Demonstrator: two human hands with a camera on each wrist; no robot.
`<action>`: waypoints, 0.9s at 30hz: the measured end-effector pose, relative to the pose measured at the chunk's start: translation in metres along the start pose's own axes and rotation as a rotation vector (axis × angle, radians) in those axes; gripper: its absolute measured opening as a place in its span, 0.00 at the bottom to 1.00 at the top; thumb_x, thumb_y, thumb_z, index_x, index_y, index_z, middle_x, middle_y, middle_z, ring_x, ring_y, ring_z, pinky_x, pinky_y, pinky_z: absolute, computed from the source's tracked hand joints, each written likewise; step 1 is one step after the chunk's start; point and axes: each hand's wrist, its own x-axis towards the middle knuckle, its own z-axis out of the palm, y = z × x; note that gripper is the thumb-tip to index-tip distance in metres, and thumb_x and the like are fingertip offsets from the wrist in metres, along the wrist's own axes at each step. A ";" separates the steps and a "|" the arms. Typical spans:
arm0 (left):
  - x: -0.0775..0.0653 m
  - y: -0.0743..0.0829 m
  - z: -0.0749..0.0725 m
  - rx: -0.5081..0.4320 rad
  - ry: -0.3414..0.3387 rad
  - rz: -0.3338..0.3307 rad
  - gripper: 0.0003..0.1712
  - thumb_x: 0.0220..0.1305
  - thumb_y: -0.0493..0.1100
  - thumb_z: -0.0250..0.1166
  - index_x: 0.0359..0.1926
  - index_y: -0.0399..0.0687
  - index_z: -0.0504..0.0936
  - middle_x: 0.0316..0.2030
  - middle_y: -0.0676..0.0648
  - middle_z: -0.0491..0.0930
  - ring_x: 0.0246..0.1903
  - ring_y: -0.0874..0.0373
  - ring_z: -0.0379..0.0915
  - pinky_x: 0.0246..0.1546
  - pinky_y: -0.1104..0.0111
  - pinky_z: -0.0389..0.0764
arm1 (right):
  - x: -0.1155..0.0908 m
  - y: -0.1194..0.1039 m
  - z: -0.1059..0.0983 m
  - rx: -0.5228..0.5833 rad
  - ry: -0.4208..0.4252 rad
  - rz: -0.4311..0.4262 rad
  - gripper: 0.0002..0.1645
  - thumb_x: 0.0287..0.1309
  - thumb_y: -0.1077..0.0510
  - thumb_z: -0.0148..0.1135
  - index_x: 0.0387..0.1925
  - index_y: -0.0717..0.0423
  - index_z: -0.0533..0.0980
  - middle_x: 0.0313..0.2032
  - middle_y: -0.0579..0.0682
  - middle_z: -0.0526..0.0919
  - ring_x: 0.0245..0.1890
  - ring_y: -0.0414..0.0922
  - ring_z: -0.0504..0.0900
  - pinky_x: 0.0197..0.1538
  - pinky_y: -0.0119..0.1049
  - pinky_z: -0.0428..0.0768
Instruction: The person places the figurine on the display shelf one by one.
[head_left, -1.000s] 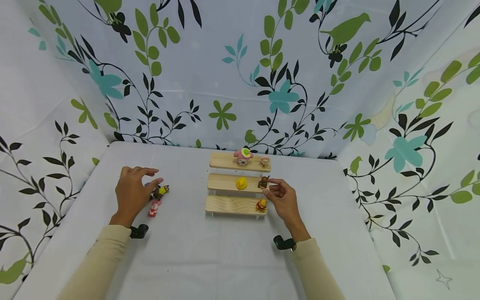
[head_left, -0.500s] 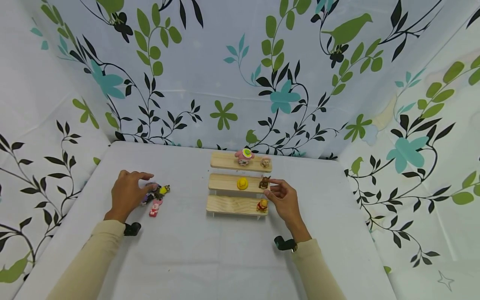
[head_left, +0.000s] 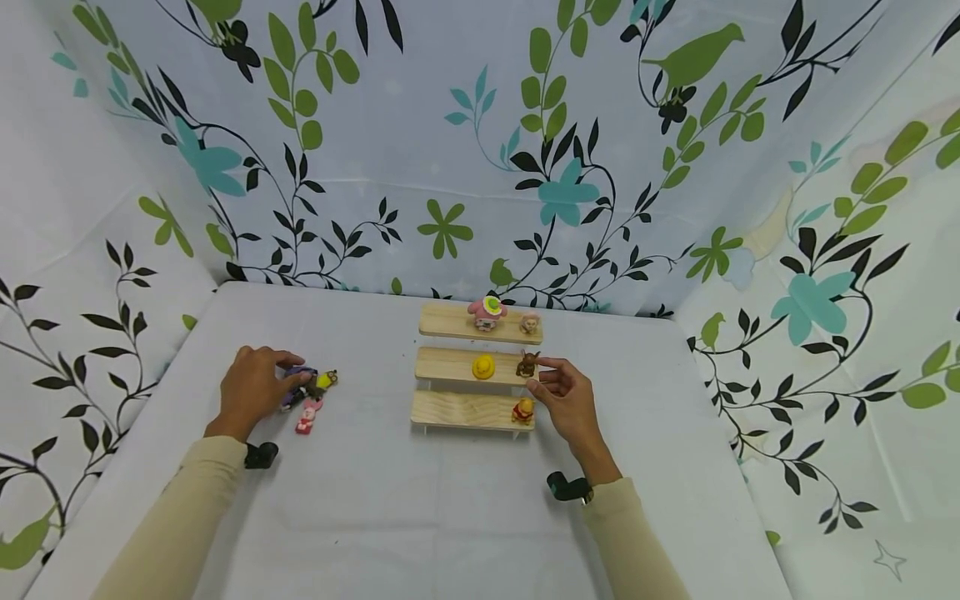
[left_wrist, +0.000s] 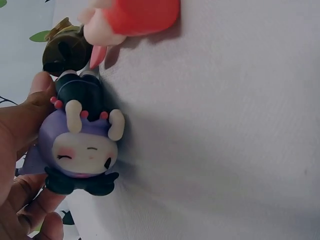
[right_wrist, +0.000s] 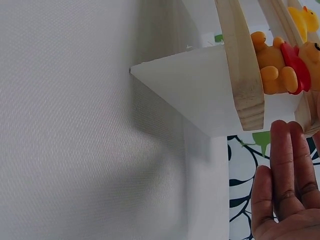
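Note:
In the head view my left hand (head_left: 251, 387) is at a small group of toy figurines on the left of the table. Its thumb and fingers hold a purple-hooded figurine (left_wrist: 85, 135) with a black bow, which lies on its back in the left wrist view. Beside it are a pink-and-red figurine (head_left: 307, 417) and a yellow-and-dark figurine (head_left: 326, 380). My right hand (head_left: 566, 396) stays at the right end of the middle wooden shelf (head_left: 442, 364), fingertips by a brown eared figurine (head_left: 527, 364). Several fingers look straight in the right wrist view; thumb and index are mostly outside it.
A bear figurine in a red shirt (head_left: 522, 409) sits on the front shelf (head_left: 450, 410). The middle shelf also bears a yellow figurine (head_left: 483, 367). On the back shelf (head_left: 442, 318) stand a pink figurine (head_left: 486, 313) and a smaller one (head_left: 529, 323). Patterned cloth surrounds the white table.
My left hand has moved slightly left and down, and its thumb and fingers have come together around the purple-hooded figurine. The right hand has stayed in place.

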 end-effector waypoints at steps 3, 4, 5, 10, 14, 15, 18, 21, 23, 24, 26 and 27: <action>0.000 -0.001 -0.003 0.012 -0.037 -0.002 0.20 0.67 0.49 0.76 0.52 0.40 0.90 0.46 0.33 0.88 0.44 0.39 0.71 0.38 0.51 0.74 | 0.002 0.003 0.000 0.001 0.002 -0.006 0.24 0.68 0.60 0.72 0.63 0.57 0.80 0.49 0.64 0.82 0.41 0.41 0.84 0.46 0.26 0.84; 0.000 -0.001 -0.004 0.015 -0.049 0.000 0.21 0.67 0.49 0.76 0.53 0.39 0.90 0.46 0.33 0.88 0.44 0.39 0.71 0.38 0.50 0.74 | 0.004 0.006 0.000 0.001 0.003 -0.007 0.24 0.68 0.60 0.72 0.63 0.57 0.80 0.49 0.64 0.82 0.41 0.42 0.84 0.45 0.26 0.84; 0.001 -0.002 -0.004 0.022 -0.061 0.001 0.21 0.67 0.49 0.76 0.53 0.39 0.90 0.46 0.32 0.88 0.44 0.38 0.71 0.39 0.49 0.75 | 0.006 0.009 0.000 0.000 0.005 -0.005 0.24 0.67 0.61 0.72 0.63 0.57 0.80 0.49 0.65 0.82 0.41 0.43 0.84 0.45 0.26 0.84; 0.002 -0.005 -0.006 0.038 -0.112 -0.005 0.23 0.67 0.50 0.75 0.55 0.38 0.88 0.45 0.32 0.88 0.44 0.37 0.71 0.37 0.50 0.75 | 0.014 0.028 0.000 0.003 0.020 -0.001 0.24 0.68 0.60 0.72 0.64 0.53 0.80 0.50 0.63 0.82 0.42 0.43 0.84 0.45 0.25 0.83; 0.000 -0.005 -0.006 0.028 -0.105 -0.011 0.23 0.67 0.51 0.76 0.54 0.39 0.88 0.44 0.33 0.88 0.42 0.39 0.71 0.35 0.54 0.74 | 0.015 0.034 0.001 0.000 0.029 -0.023 0.25 0.68 0.57 0.73 0.64 0.50 0.81 0.50 0.61 0.83 0.42 0.42 0.84 0.45 0.25 0.83; -0.001 -0.005 -0.005 0.020 -0.097 -0.015 0.23 0.67 0.51 0.76 0.54 0.39 0.88 0.45 0.33 0.88 0.42 0.39 0.71 0.35 0.54 0.73 | 0.015 0.035 0.002 -0.002 0.029 -0.028 0.25 0.67 0.56 0.73 0.64 0.49 0.81 0.50 0.61 0.83 0.42 0.42 0.84 0.45 0.25 0.83; -0.003 -0.003 -0.004 -0.014 -0.058 -0.035 0.23 0.67 0.51 0.76 0.54 0.39 0.87 0.46 0.33 0.87 0.44 0.40 0.71 0.36 0.55 0.73 | 0.014 0.036 0.002 -0.005 0.027 -0.043 0.24 0.67 0.54 0.74 0.63 0.48 0.81 0.49 0.60 0.83 0.42 0.42 0.84 0.45 0.26 0.84; -0.005 0.002 -0.004 -0.061 -0.002 -0.049 0.22 0.67 0.49 0.76 0.54 0.39 0.86 0.46 0.33 0.87 0.45 0.40 0.71 0.37 0.56 0.72 | 0.014 0.037 0.001 0.002 0.025 -0.060 0.25 0.66 0.53 0.74 0.62 0.49 0.81 0.48 0.60 0.83 0.41 0.42 0.85 0.44 0.28 0.84; -0.005 0.005 -0.004 -0.093 0.033 -0.053 0.22 0.67 0.48 0.76 0.55 0.40 0.85 0.47 0.34 0.87 0.46 0.41 0.71 0.38 0.57 0.70 | 0.014 0.037 0.001 0.007 0.025 -0.070 0.25 0.66 0.53 0.75 0.62 0.49 0.82 0.48 0.61 0.83 0.41 0.42 0.85 0.44 0.28 0.85; -0.006 0.007 -0.005 -0.107 0.046 -0.054 0.21 0.68 0.48 0.76 0.55 0.40 0.85 0.48 0.34 0.87 0.47 0.41 0.71 0.38 0.57 0.70 | 0.014 0.037 0.001 0.008 0.025 -0.075 0.25 0.65 0.53 0.75 0.62 0.49 0.82 0.48 0.61 0.84 0.41 0.42 0.85 0.44 0.28 0.85; -0.006 0.011 -0.006 -0.132 0.065 -0.057 0.22 0.68 0.47 0.76 0.57 0.41 0.85 0.49 0.35 0.87 0.48 0.42 0.71 0.39 0.57 0.69 | 0.015 0.038 0.001 0.011 0.025 -0.083 0.25 0.65 0.53 0.75 0.62 0.49 0.82 0.48 0.62 0.84 0.40 0.42 0.85 0.44 0.29 0.85; -0.007 0.013 -0.007 -0.143 0.071 -0.059 0.22 0.68 0.46 0.76 0.57 0.41 0.85 0.50 0.35 0.88 0.48 0.42 0.71 0.40 0.57 0.69 | 0.015 0.038 0.000 0.010 0.024 -0.085 0.25 0.65 0.53 0.75 0.62 0.49 0.82 0.48 0.62 0.84 0.40 0.42 0.85 0.44 0.29 0.85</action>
